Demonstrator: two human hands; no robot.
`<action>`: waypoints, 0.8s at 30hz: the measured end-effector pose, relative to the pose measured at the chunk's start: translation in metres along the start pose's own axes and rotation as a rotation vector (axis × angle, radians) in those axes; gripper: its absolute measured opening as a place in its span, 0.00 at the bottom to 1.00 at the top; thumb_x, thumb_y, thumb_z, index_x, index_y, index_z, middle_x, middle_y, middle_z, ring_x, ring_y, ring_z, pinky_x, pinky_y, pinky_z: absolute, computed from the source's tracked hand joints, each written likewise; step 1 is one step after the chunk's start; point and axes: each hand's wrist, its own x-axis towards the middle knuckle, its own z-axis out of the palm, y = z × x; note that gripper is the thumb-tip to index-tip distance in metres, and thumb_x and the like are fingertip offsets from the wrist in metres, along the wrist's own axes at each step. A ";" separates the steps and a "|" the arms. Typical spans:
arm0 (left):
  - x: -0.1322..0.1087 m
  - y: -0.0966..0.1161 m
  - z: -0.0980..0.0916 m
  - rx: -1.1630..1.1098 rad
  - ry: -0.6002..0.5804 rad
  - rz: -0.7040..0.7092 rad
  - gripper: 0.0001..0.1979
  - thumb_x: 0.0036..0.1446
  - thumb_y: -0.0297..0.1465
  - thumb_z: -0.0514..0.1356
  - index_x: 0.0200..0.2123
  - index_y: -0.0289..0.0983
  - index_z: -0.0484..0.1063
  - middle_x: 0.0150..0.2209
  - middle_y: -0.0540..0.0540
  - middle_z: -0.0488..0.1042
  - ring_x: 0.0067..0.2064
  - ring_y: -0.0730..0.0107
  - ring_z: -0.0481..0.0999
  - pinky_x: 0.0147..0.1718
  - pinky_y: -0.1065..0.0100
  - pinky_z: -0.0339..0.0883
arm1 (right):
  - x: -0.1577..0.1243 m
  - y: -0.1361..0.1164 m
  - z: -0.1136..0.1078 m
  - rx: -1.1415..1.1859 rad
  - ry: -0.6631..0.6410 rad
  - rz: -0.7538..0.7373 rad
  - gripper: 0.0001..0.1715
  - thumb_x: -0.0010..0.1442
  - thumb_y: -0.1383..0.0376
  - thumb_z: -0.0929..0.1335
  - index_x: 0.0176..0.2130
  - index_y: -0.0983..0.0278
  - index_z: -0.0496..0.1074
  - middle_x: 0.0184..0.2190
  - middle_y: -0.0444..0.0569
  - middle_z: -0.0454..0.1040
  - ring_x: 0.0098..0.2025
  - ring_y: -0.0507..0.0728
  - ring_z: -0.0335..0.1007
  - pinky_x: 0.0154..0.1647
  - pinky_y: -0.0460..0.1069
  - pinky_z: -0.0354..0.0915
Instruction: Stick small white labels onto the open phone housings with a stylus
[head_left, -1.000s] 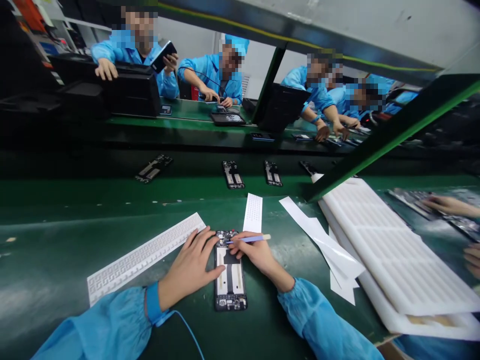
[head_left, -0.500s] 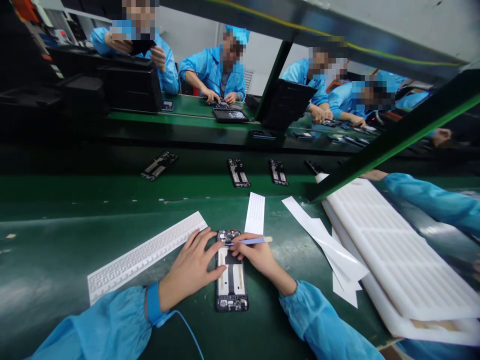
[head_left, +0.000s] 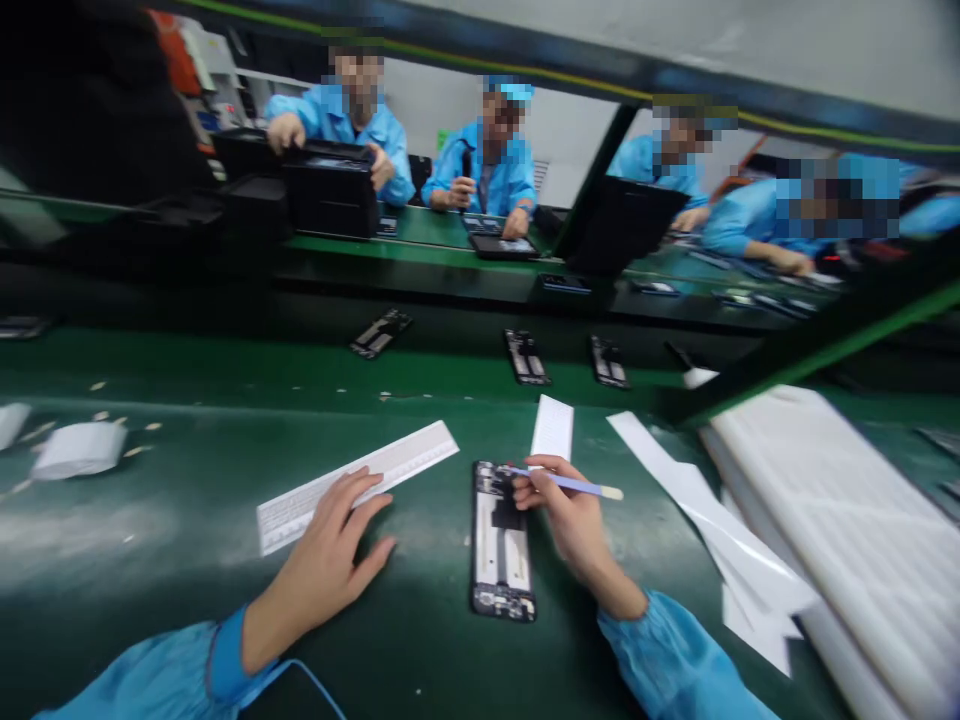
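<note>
An opened phone frame [head_left: 501, 540] lies on the green bench in front of me. My right hand [head_left: 571, 520] pinches a thin blue tool [head_left: 571, 485] whose tip rests at the phone's upper end. Away from the phone, my left hand [head_left: 326, 562] lies with fingers spread on the bench, its fingertips on the end of a long white sticker strip [head_left: 360, 483]. A second, narrower white strip [head_left: 552, 432] lies just beyond the phone.
White backing sheets [head_left: 712, 510] and stacked white foam trays [head_left: 832, 520] lie at my right. Several phone frames [head_left: 525, 357] ride the belt beyond. A white scrap [head_left: 79, 448] sits at the left. People in blue coats work across the line.
My left hand has come off the phone's left edge and moved left onto the long strip. The right hand and tool stay at the phone's top. The view swung to the left.
</note>
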 end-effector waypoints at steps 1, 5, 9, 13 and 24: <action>-0.015 -0.010 -0.010 0.035 0.032 -0.029 0.16 0.62 0.31 0.57 0.54 0.38 0.63 0.58 0.38 0.63 0.63 0.51 0.61 0.61 0.46 0.58 | -0.002 -0.001 0.009 -0.017 -0.046 0.020 0.19 0.53 0.54 0.76 0.39 0.63 0.76 0.28 0.51 0.80 0.25 0.57 0.77 0.26 0.50 0.76; -0.056 -0.041 -0.041 0.169 0.147 -0.170 0.12 0.61 0.28 0.56 0.49 0.38 0.65 0.53 0.39 0.68 0.59 0.53 0.66 0.60 0.44 0.58 | -0.002 0.000 0.066 -0.106 -0.305 0.101 0.21 0.53 0.52 0.76 0.38 0.65 0.77 0.33 0.56 0.81 0.32 0.61 0.80 0.30 0.52 0.78; -0.065 -0.048 -0.050 0.165 0.119 -0.187 0.13 0.59 0.28 0.56 0.48 0.39 0.68 0.52 0.40 0.70 0.58 0.54 0.67 0.60 0.47 0.59 | -0.002 0.012 0.138 -0.146 -0.508 0.139 0.22 0.52 0.50 0.75 0.35 0.65 0.77 0.30 0.54 0.81 0.31 0.60 0.80 0.29 0.50 0.77; -0.063 -0.043 -0.052 0.138 0.076 -0.190 0.16 0.58 0.28 0.56 0.50 0.38 0.69 0.54 0.40 0.70 0.59 0.55 0.67 0.60 0.49 0.59 | -0.009 0.025 0.185 -0.185 -0.590 0.151 0.19 0.53 0.51 0.74 0.33 0.65 0.77 0.28 0.51 0.80 0.30 0.60 0.79 0.28 0.49 0.76; -0.075 -0.076 -0.059 0.164 0.005 -0.088 0.13 0.61 0.34 0.57 0.47 0.50 0.76 0.61 0.50 0.67 0.65 0.51 0.59 0.61 0.43 0.57 | 0.069 -0.017 0.074 -0.311 -0.183 -0.001 0.21 0.49 0.50 0.76 0.32 0.65 0.76 0.26 0.53 0.80 0.28 0.60 0.78 0.24 0.50 0.75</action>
